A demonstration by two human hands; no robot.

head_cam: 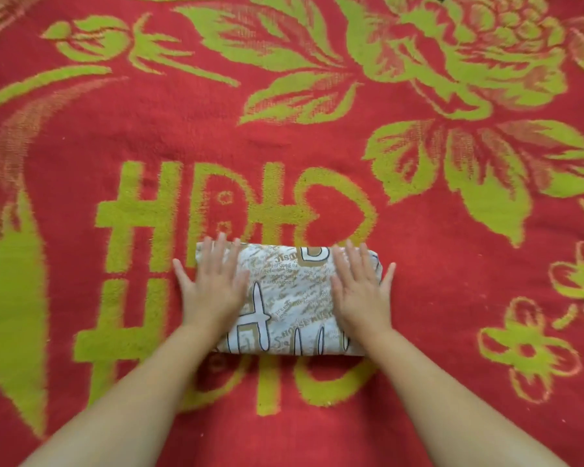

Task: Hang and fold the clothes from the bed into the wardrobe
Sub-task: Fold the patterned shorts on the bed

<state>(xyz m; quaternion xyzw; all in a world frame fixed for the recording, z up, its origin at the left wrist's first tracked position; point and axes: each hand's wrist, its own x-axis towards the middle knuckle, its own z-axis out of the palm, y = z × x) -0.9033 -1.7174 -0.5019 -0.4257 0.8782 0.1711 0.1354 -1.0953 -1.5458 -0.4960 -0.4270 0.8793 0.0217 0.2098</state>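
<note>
A folded garment (289, 298), white with brown and gold lettering, lies as a compact rectangle on the bed. My left hand (213, 284) presses flat on its left part, fingers straight and spread, with the outer fingers over the garment's edge onto the blanket. My right hand (359, 284) lies flat on its right part, fingers straight, the outermost finger reaching past the right edge. The wardrobe is not in view.
The bed is covered by a red blanket (418, 247) with large green flowers, leaves and characters; it fills the whole view. No other clothes show around the folded garment.
</note>
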